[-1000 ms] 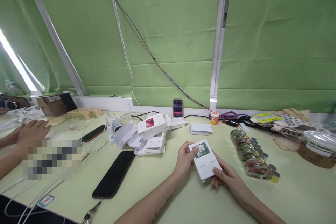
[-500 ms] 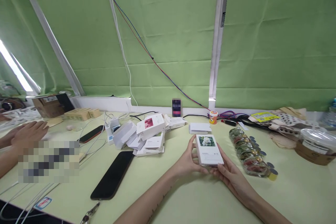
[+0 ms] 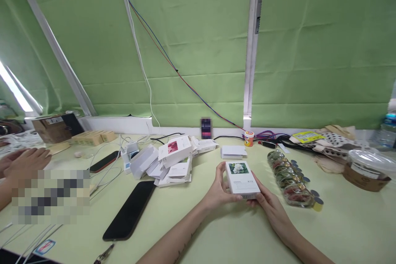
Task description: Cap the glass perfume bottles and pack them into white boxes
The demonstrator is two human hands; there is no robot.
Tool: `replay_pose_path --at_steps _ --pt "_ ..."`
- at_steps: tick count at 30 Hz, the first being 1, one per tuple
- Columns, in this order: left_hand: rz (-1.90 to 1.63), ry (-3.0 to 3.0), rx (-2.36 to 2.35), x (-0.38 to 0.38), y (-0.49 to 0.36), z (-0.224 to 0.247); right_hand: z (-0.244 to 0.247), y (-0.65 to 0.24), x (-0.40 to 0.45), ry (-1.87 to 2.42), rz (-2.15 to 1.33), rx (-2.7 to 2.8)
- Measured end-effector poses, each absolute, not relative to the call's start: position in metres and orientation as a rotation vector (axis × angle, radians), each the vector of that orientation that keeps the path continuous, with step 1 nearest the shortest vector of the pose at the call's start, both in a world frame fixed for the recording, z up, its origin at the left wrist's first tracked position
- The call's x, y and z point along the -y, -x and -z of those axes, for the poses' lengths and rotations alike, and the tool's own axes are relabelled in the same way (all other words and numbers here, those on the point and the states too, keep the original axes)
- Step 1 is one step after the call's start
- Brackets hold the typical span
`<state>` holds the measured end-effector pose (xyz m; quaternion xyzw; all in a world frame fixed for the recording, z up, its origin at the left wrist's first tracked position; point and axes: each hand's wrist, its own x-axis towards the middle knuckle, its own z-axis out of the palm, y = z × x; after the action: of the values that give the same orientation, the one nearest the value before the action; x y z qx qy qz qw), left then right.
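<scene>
Presently, the step in hand, as I judge it, is a two-handed hold and inspection of a white flower-print carton (image 3: pixel 243 179), positioned in front of the body over the near part of the tabletop (image 3: pixel 235 235). The printed face is turned up, with the white-flower photograph at the far end and the narrow near end also exposed to view. The grip is engaged on both sides: my left hand (image 3: pixel 217 189) grasps the left edge, fingers curled along the side and thumb at the near end; my right hand (image 3: pixel 267 202) grasps the near right corner, thumb at that corner and the other fingers partly hidden along the right side and beneath. The carton appears raised, but I cannot confirm clearance underneath. The next move calls for light, balanced side pressure, since the walls look like thin card and could buckle; to turn the carton, release one hand only after the other has full support. Both forearms enter from the bottom of the view and converge on the carton, wrists low. A blank white box (image 3: pixel 233 152) lies just beyond, apart from both hands.
</scene>
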<state>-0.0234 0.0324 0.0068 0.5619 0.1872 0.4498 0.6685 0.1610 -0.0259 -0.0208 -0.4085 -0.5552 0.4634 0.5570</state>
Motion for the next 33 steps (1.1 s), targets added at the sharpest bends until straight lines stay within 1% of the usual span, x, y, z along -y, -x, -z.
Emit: replay_pose_path --at_steps 12,15,19,21,27,33 --pt "-0.934 -1.28 -0.594 -0.036 0.026 0.003 0.032 -0.159 0.02 0.976 -1.221 1.104" --pt "-0.893 -1.434 -0.596 -0.035 0.028 -0.003 0.033 -0.161 0.016 0.939 -1.273 1.02" --pt "-0.946 -1.884 -0.611 -0.036 0.037 -0.015 0.022 -0.164 0.016 0.898 -1.309 1.149" --pt "-0.948 -2.012 -0.599 -0.037 0.041 -0.017 0.016 -0.165 0.018 0.9 -1.309 1.218" --pt "-0.731 -1.955 -0.609 -0.042 0.044 -0.009 0.019 -0.17 0.018 0.947 -1.213 1.366" --pt "-0.812 -1.967 -0.627 -0.041 0.04 -0.008 0.028 -0.173 0.01 1.005 -1.115 1.486"
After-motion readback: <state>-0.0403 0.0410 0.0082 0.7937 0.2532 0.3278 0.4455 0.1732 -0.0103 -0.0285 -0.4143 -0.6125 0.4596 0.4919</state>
